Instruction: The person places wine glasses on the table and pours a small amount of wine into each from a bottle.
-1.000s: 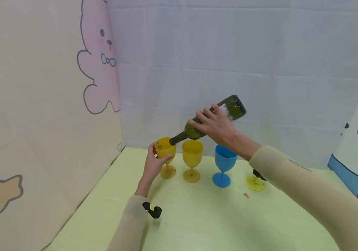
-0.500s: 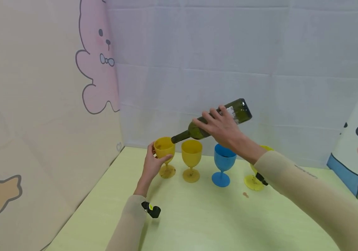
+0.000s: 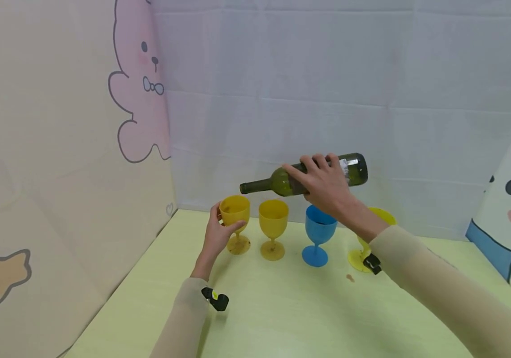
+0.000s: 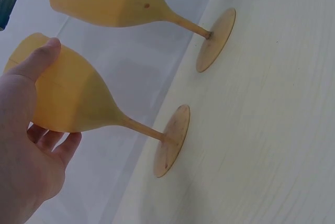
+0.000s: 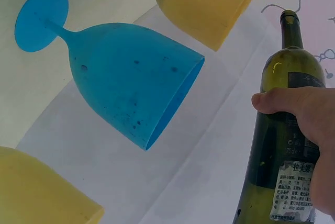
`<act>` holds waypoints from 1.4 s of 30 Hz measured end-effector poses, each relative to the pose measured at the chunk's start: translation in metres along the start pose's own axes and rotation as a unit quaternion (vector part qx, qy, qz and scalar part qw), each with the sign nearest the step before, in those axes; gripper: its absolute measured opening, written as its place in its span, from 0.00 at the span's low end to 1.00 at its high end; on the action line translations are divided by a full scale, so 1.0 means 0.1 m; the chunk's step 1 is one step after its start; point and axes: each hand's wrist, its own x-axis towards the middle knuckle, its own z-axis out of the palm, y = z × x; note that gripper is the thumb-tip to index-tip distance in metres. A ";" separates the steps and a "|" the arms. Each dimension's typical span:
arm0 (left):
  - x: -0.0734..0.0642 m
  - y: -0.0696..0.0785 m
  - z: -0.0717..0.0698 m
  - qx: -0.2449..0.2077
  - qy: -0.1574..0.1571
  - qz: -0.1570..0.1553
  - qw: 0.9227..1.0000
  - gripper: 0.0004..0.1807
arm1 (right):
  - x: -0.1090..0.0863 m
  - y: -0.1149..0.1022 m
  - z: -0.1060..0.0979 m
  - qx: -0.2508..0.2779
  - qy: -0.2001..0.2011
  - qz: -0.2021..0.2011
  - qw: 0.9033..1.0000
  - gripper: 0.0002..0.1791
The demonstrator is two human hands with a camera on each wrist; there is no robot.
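Observation:
My right hand [image 3: 325,181] grips a green glass wine bottle [image 3: 285,182] round its body, thumb across the label in the right wrist view. The bottle lies nearly level in the air, its mouth pointing left, just above the leftmost goblet. That yellow goblet [image 3: 236,211] stands upright on the table. Around its bowl curls my left hand [image 3: 217,233], thumb on the near side and fingers behind, as the left wrist view shows. A second yellow goblet [image 3: 273,221] stands close to its right, below the bottle neck. The blue goblet [image 3: 319,227] is under my right hand.
Another yellow goblet [image 3: 382,216] stands at the right end of the row, partly hidden behind my right forearm. A small brownish spot [image 3: 350,278] marks the pale table [image 3: 273,313]. A white cloth wall [image 3: 219,124] rises right behind the goblets.
The bottle has swung from steeply tilted to nearly level; its mouth has risen off the left goblet's rim, and its base has dropped and moved right. My left hand keeps its hold.

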 end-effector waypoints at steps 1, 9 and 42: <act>0.00 0.00 0.00 0.000 0.000 -0.001 1.000 0.50 | 0.00 0.01 -0.01 0.002 0.000 0.005 1.000 0.51; 0.00 0.01 -0.01 -0.008 0.000 0.010 1.000 0.48 | -0.03 0.12 -0.09 0.061 0.047 0.068 0.995 0.45; -0.01 -0.03 -0.13 -0.018 0.003 0.009 1.000 0.51 | -0.72 0.46 -0.33 0.182 0.132 0.283 0.932 0.49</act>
